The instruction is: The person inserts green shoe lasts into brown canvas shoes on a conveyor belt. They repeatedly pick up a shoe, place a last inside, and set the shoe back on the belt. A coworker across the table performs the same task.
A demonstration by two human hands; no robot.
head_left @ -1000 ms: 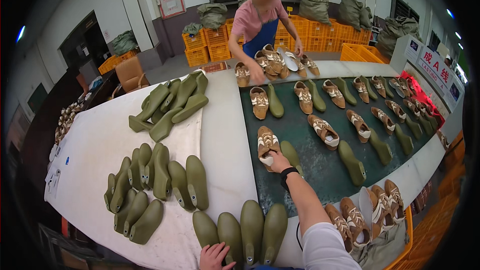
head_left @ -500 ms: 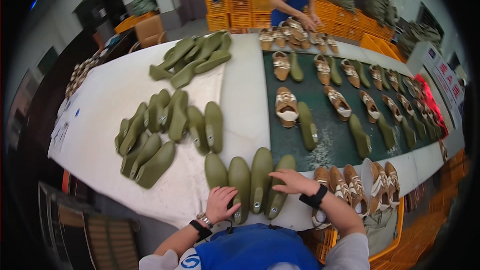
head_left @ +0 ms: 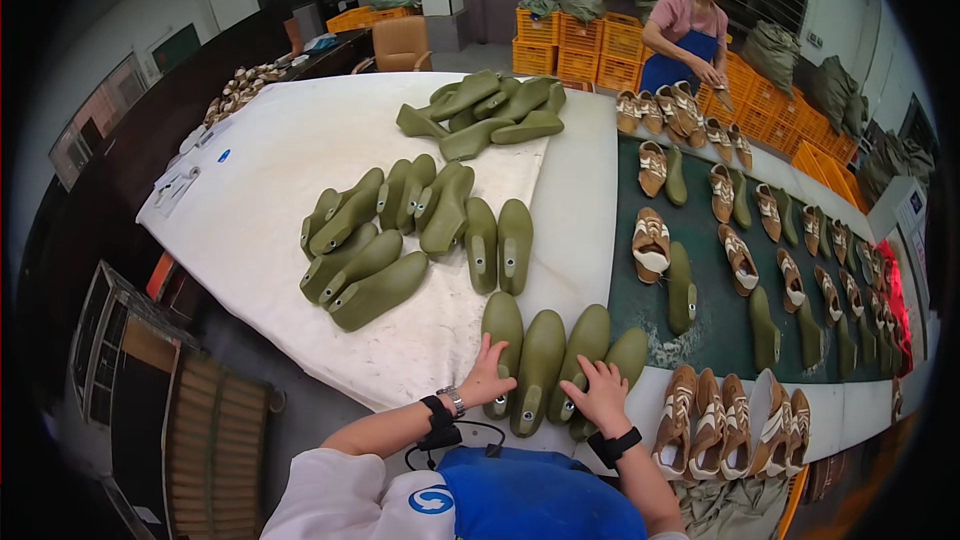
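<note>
A white short-sleeved shirt (head_left: pixel 335 500) and a bright blue apron (head_left: pixel 545 500) outfit the wearer along the lower edge of my remote view. Left of the apron, on the white cloth, I see a round blue emblem (head_left: pixel 431 499) with pale curved shapes inside. At lower centre, a silver-toned watch strap (head_left: pixel 453 401) sits beside a broad black wristband (head_left: pixel 438 412); farther right, a second black band (head_left: pixel 615 446). A thin black cable (head_left: pixel 482 424) loops near the apron's top.
</note>
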